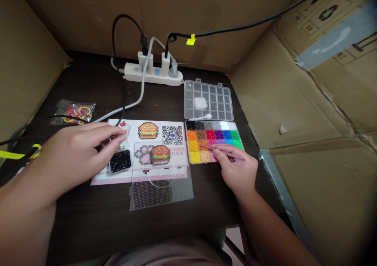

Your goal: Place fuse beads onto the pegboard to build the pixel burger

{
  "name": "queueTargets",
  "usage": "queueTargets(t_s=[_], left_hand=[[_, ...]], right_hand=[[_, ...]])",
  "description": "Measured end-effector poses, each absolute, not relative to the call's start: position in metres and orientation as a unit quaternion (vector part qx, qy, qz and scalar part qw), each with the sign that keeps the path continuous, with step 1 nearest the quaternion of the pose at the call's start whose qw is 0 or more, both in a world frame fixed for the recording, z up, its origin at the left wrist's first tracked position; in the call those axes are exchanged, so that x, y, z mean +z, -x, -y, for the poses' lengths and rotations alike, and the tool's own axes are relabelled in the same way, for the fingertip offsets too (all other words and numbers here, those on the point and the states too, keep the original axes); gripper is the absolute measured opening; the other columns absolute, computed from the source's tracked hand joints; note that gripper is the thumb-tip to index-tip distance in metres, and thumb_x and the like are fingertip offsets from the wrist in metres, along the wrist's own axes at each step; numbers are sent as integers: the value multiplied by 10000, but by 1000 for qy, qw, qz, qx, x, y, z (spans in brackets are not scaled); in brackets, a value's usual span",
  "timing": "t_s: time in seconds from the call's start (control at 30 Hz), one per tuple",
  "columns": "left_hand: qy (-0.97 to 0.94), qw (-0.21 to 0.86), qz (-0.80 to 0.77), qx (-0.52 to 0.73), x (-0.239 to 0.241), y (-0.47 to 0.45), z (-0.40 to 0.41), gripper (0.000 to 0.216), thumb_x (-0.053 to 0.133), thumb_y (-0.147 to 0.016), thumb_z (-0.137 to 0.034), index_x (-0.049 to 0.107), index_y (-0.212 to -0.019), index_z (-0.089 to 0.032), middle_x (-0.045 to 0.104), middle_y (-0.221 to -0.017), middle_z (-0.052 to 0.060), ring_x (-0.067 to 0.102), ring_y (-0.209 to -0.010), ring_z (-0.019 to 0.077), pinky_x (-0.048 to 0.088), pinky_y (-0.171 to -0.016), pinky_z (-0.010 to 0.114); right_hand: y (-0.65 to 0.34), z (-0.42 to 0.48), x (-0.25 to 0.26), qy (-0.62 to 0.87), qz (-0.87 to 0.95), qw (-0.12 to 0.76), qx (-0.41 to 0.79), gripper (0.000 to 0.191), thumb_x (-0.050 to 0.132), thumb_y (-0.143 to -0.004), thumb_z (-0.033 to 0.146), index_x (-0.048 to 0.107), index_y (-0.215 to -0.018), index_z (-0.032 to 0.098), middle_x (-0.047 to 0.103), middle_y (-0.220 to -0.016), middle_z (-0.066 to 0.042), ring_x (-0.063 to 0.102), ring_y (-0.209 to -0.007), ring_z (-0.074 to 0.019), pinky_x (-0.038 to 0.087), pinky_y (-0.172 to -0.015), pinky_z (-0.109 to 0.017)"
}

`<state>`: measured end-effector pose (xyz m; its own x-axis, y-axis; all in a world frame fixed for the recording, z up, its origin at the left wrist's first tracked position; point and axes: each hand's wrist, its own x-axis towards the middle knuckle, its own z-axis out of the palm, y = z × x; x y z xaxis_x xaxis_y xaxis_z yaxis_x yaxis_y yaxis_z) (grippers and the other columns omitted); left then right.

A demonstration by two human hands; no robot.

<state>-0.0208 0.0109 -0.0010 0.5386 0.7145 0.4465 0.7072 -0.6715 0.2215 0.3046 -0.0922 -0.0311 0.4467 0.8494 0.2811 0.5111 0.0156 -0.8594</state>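
— What is the right hand (240, 168) on?

— Its thumb and fingers are clamped on slim, shiny pink tweezers (226, 153). Their tips point down at an orange compartment of a clear plastic bead case (187, 142), its small beads sorted by colour

— And the left hand (84, 144)?

— Thumb and forefinger are close together, just above a small, square clear box (120, 172) of black beads (120, 161). Something clear shows at the fingertips; I cannot tell whether it is held

— What lies between the hands?

— A square, clear plastic pegboard (182, 187), partly over a pink-edged white printed sheet (134, 135). On the board is a beaded hamburger figure (160, 155) in brown, yellow, green and red; above it the sheet shows a printed hamburger (148, 131) and a black-and-white QR code (172, 135)

— Farther out?

— The case's clear gridded lid (219, 103) lies behind it, bearing a squarish white block (200, 103) and a small white spoon (205, 117). Beyond the left hand is a clear bag of coloured rings (78, 113); at the back of the dark table (88, 226), a long white power strip (153, 79) lies before a brown cardboard wall (200, 15)
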Motion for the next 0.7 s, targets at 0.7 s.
queueTargets(t_s=[0.7], left_hand=[[-877,35,-422,228,2,21,-9,283,483,-933,-339,711,-963,-174,737,-968,48,687,-837,200,504,-754,321]], right_hand=[[-304,93,-28,679,498,510,178,60,727,-782,241,754,-821,204,774,-835,-51,748,-767,-204,642,-742,-343]])
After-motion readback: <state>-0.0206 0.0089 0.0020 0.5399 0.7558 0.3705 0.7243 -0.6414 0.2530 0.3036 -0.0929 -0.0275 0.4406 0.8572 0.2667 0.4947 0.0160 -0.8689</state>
